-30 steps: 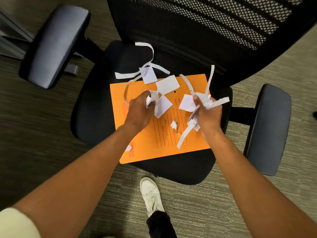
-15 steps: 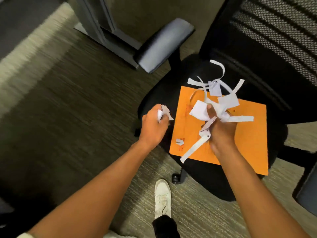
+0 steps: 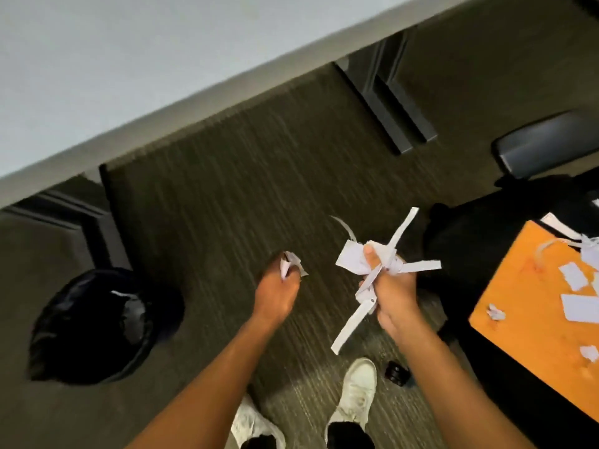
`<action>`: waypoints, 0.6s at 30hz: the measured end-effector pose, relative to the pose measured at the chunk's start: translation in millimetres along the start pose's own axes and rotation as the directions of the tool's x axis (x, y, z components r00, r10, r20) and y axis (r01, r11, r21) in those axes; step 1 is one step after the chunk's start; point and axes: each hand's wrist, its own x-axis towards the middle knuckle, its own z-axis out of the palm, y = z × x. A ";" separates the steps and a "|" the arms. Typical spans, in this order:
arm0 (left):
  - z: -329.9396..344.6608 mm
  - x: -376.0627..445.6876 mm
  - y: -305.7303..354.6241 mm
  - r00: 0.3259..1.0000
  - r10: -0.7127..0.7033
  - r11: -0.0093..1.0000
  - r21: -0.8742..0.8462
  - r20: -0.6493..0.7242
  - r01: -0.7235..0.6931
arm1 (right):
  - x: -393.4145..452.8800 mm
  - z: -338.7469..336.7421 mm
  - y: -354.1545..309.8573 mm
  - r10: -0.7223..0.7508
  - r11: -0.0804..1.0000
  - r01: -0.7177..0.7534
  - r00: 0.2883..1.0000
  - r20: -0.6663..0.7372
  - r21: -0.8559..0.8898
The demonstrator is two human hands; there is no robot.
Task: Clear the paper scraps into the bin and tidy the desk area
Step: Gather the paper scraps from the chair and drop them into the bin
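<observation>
My left hand (image 3: 276, 293) is closed around a small wad of white paper scraps (image 3: 291, 261) over the carpet. My right hand (image 3: 393, 298) grips a bigger bunch of white paper strips (image 3: 366, 264) that stick out in several directions. A black bin (image 3: 94, 322) with a dark liner stands on the floor at the lower left, some white paper visible inside it. It lies well to the left of both hands. At the right edge an orange folder (image 3: 525, 315) lies on the black chair seat with several loose white scraps (image 3: 573, 277) on it.
A pale grey desk top (image 3: 129, 59) runs across the upper left, with dark desk legs (image 3: 389, 102) under it. The chair's padded armrest (image 3: 547, 144) sits at the upper right, a caster (image 3: 396, 374) near my white shoes (image 3: 356, 390). Grey carpet lies between chair and bin.
My view has swung left from the chair toward the desk and the bin. Both hands came off the folder with their scraps and now hang over the carpet.
</observation>
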 end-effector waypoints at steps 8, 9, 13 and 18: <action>-142.4 4.7 -105.7 0.970 -0.107 0.992 -0.084 -0.220 0.091 | -43.8 166.3 103.4 0.252 0.937 -0.219 0.964 0.091 -0.270; -159.3 4.6 -120.5 0.957 -0.162 0.983 -0.118 -0.239 0.137 | -50.9 186.7 119.2 0.282 0.922 -0.240 0.954 0.101 -0.305; -215.8 5.0 -168.3 0.895 -0.320 0.941 -0.217 -0.311 0.262 | -86.1 261.1 168.4 0.327 0.855 -0.207 0.927 0.185 -0.475; -284.3 -5.4 -217.6 0.802 -0.431 0.893 -0.325 -0.413 0.313 | -126.2 332.9 224.6 0.396 0.828 -0.150 0.839 0.374 -0.541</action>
